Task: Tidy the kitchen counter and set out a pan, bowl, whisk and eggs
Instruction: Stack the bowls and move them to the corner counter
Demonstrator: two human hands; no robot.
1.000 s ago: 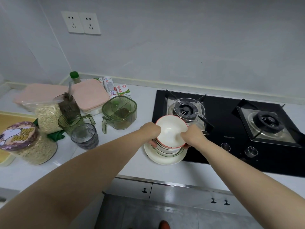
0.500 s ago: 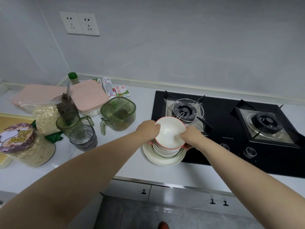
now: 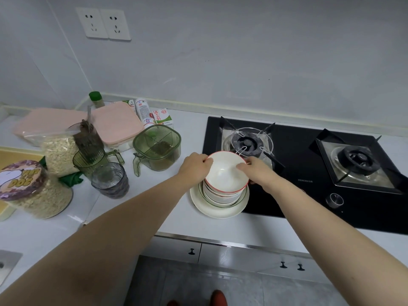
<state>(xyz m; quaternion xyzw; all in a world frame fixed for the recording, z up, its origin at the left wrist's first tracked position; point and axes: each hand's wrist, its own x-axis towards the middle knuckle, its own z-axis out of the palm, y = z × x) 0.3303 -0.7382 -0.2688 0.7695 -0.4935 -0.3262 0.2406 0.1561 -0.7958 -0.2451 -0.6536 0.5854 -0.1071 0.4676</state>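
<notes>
Bowl, white, red-rimmed: top of a nested stack on a plate that overlaps the hob's front-left corner. Left hand and right hand grip opposite sides of its rim. Burner grate just behind; green container near, to the left; a strip of counter lies in front.

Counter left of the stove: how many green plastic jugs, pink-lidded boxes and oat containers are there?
Translucent green plastic jugs: 2
Flat pink-lidded boxes: 2
Oat containers, a clear bag and a round jar: 2
Total: 6
</notes>
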